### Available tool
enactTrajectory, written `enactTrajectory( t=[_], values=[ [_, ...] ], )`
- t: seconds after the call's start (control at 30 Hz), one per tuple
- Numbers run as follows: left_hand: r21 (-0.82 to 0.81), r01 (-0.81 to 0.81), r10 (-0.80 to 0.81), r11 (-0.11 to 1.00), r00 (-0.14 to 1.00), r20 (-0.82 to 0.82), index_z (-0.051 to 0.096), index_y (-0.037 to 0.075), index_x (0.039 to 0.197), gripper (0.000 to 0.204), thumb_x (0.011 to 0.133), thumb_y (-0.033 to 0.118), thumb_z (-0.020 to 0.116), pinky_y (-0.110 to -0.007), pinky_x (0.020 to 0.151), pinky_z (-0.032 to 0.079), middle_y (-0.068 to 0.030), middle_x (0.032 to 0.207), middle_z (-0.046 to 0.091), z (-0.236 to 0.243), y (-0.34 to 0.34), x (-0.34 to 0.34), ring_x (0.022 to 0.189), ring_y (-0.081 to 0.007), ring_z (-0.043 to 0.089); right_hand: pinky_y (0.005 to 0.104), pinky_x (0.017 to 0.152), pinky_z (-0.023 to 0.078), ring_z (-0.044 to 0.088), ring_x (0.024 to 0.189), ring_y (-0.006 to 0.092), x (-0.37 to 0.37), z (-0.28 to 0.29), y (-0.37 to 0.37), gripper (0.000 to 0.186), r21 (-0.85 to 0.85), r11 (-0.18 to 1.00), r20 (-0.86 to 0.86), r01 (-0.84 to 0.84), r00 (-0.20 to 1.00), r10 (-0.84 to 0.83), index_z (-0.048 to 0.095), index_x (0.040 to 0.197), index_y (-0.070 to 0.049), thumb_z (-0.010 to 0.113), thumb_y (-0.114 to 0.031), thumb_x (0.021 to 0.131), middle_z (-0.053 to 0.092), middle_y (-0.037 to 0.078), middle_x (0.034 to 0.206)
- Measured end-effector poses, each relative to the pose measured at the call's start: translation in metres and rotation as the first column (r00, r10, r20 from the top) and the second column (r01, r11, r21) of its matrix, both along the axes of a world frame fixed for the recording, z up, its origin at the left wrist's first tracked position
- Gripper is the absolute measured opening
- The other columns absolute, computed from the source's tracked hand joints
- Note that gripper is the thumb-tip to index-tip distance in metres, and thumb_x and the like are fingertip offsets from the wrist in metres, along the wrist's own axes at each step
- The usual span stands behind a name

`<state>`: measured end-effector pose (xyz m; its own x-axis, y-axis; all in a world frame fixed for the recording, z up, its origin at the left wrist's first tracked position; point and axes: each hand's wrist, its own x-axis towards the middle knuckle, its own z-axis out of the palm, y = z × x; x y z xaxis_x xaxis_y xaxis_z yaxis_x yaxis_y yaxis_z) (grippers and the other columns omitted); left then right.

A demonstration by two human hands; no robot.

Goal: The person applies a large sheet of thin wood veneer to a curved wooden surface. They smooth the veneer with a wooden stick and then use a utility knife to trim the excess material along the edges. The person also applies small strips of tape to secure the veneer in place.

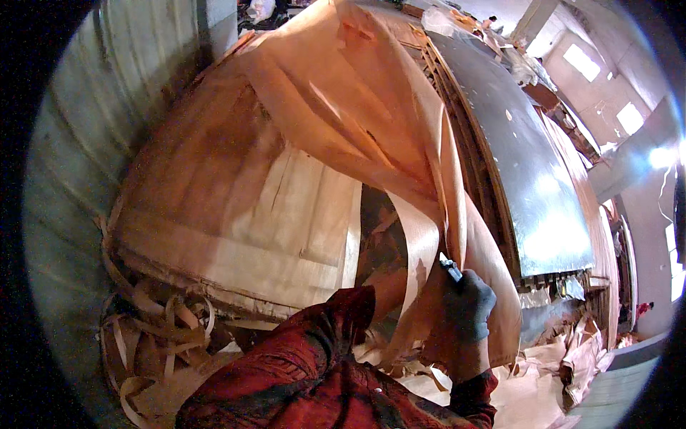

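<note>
My gloved right hand [471, 300] grips a small utility knife [450, 267] against a hanging fold of orange wood veneer [343, 100], which is draped diagonally over a stack of pale veneered boards [236, 214]. My left forearm [379, 293] reaches up in a red plaid sleeve toward a narrow hanging strip of veneer [418, 243]; my left hand is hidden behind it, so its fingers do not show.
A corrugated wall [86, 143] runs along the left. Curled veneer scraps [157, 336] lie at lower left, torn sheets [579, 357] at lower right. A grey metal-topped stack [522, 179] stands right of the boards, with windows [579, 61] beyond.
</note>
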<state>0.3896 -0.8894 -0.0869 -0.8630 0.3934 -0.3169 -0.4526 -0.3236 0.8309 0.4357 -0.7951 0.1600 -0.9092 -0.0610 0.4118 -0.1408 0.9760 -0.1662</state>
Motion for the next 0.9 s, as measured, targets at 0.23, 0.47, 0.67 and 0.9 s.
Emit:
enactTrajectory(
  t=[0.23,0.47,0.67,0.9],
  values=[
    [0.022,0.05,-0.049,0.999,0.998,-0.03,0.028,0.008,0.139,0.075,0.08,0.041,0.062,-0.037,0.098,0.036,-0.0083,0.126,0.05,0.025,0.033,0.01,0.115,-0.0245,0.047,0.0422,0.047,0.041,0.052,0.055,0.0392,0.024,0.014,0.046,0.033,-0.055,0.996,-0.071,0.07,0.995,-0.074,0.049,0.06,-0.007,0.062,-0.028,0.082,0.051,0.019,0.058],
    [0.005,0.046,-0.046,0.999,0.995,-0.085,0.027,0.008,0.139,0.076,0.08,0.042,0.061,-0.037,0.099,0.036,-0.0083,0.127,0.049,0.054,0.1,-0.026,0.116,-0.0247,0.046,0.0393,0.044,0.038,0.049,0.051,0.0376,-0.016,0.007,0.153,0.031,-0.149,0.985,-0.117,0.084,0.988,-0.102,0.047,0.059,-0.006,0.066,-0.021,0.079,0.046,0.019,0.056],
    [0.006,0.059,-0.056,0.998,0.969,-0.239,0.026,0.008,0.139,0.077,0.08,0.043,0.061,-0.037,0.099,0.035,-0.0084,0.128,0.049,0.118,0.215,-0.108,0.116,-0.0248,0.046,0.0389,0.046,0.04,0.05,0.053,0.0383,-0.071,0.016,0.247,0.026,-0.294,0.949,-0.119,0.116,0.98,-0.157,0.05,0.061,-0.005,0.066,-0.018,0.078,0.049,0.02,0.058],
    [0.081,0.193,-0.144,0.978,0.901,-0.41,0.026,0.008,0.139,0.078,0.08,0.044,0.061,-0.038,0.1,0.035,-0.0084,0.129,0.048,0.194,0.37,-0.215,0.117,-0.025,0.045,0.036,0.051,0.043,0.055,0.054,0.0342,-0.119,0.018,0.337,0.011,-0.36,0.912,-0.138,0.193,0.957,-0.257,0.058,0.071,-0.001,0.064,-0.01,0.074,0.052,0.02,0.06]
  ],
)
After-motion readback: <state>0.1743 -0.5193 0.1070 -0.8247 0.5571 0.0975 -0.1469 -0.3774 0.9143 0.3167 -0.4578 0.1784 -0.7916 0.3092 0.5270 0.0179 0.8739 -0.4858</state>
